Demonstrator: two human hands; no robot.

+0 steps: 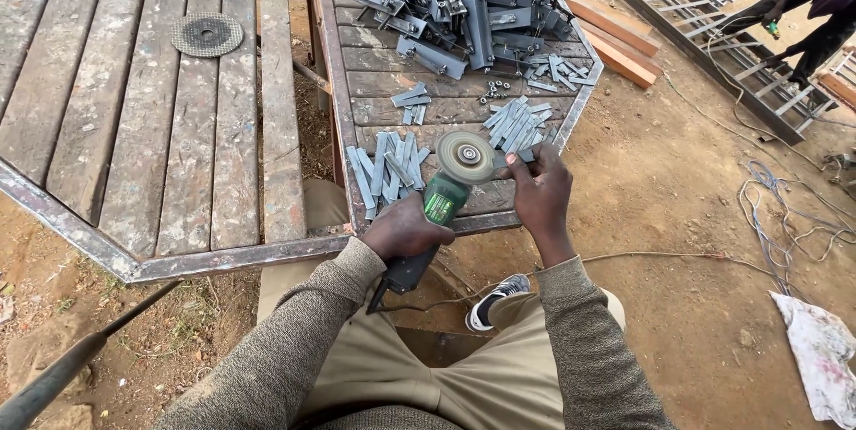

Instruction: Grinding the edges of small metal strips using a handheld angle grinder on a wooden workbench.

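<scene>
My left hand (406, 229) grips the body of a green and black angle grinder (439, 201), whose round disc (465, 155) faces up over the wooden table. My right hand (539, 189) pinches a small flat metal strip (522, 156) against the disc's right edge. Below the hands are my grey sleeves, tan trousers and one shoe (497, 298). Short grey metal strips lie in loose piles (390, 167) to the left of the disc and behind my right hand (517, 121).
A heap of grey metal brackets (477, 2) fills the far end of the plank table (374, 82). A spare grinding disc (207, 34) lies on the left table. Wooden blocks (615, 38), metal frames (713, 38), cables (785, 216), a rag (825, 350) and another person (807, 11) are on the dirt at right.
</scene>
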